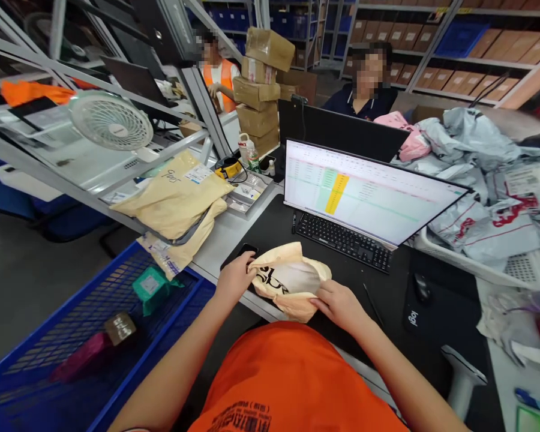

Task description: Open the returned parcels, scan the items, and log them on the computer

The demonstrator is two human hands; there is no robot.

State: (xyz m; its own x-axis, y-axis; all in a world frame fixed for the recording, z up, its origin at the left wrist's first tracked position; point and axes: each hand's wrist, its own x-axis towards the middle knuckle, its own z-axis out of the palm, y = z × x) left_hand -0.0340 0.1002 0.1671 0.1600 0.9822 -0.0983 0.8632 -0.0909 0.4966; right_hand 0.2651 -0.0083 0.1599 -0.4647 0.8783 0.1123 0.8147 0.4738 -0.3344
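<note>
Bag spans left hand to right hand along its long axis, mouth open between them, both hands pinching it at opposite ends.

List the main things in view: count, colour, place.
Open package: 1, cream, lower centre
Lit screen: 1, mostly white, centre
Keyboard: 1, black, before the screen
Mouse: 1, black, right
Scanner: 1, pale grey, lower right
Fan: 1, white, upper left
Large mailers: 2+, cream, left
Cartons: 5+, brown, stacked, upper centre
Plastic bags: several, mostly grey, right
Crate: 1, blue, lower left
Co-workers: 2, orange/dark clothes, background
Left hand: 1, bare, at package's left
Right hand: 1, bare, at package's right
</note>
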